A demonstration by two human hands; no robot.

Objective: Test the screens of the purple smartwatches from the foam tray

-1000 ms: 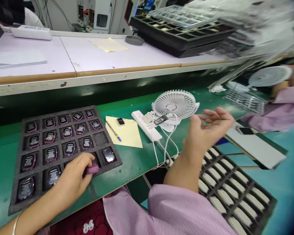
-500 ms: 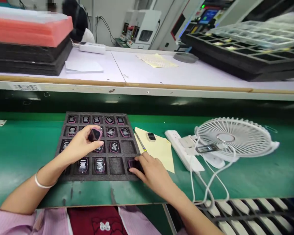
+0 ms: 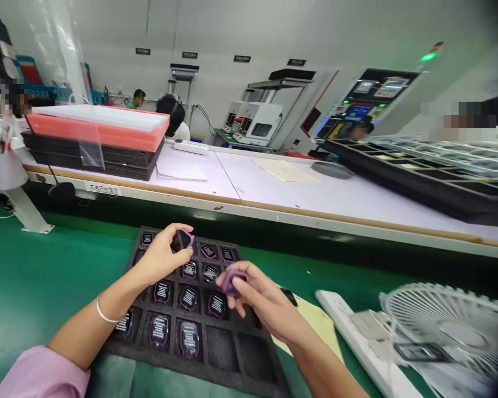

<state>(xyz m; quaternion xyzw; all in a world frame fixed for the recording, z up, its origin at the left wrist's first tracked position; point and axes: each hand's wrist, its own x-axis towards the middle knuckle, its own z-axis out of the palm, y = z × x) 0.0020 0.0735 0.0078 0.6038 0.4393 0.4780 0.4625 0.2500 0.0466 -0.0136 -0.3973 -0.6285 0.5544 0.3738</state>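
Observation:
A dark foam tray [image 3: 219, 362] with square pockets lies on the green bench. Several smartwatch bodies sit in it, screens up with white text, such as this watch body [image 3: 189, 337] in the front row. My left hand [image 3: 164, 255] is closed on a dark-screened watch body [image 3: 183, 239] with a purple frame, above the tray's back rows. Another purple watch body [image 3: 234, 282] is gripped in my right hand [image 3: 259, 298], raised over the tray's right side. The front row's two right-hand pockets hold nothing.
Right of the tray are a yellow sheet [image 3: 321, 326], a white power strip [image 3: 348, 326] and a white fan [image 3: 460, 331]. Behind runs a raised shelf [image 3: 232, 188] with foam stacks [image 3: 120, 160] on its left and black trays [image 3: 419, 177] on its right. People are beyond.
My right hand has lifted the watch body out of the tray's front right pocket and brought it up and inward. My left hand still holds its watch body. The camera has tilted up and turned left.

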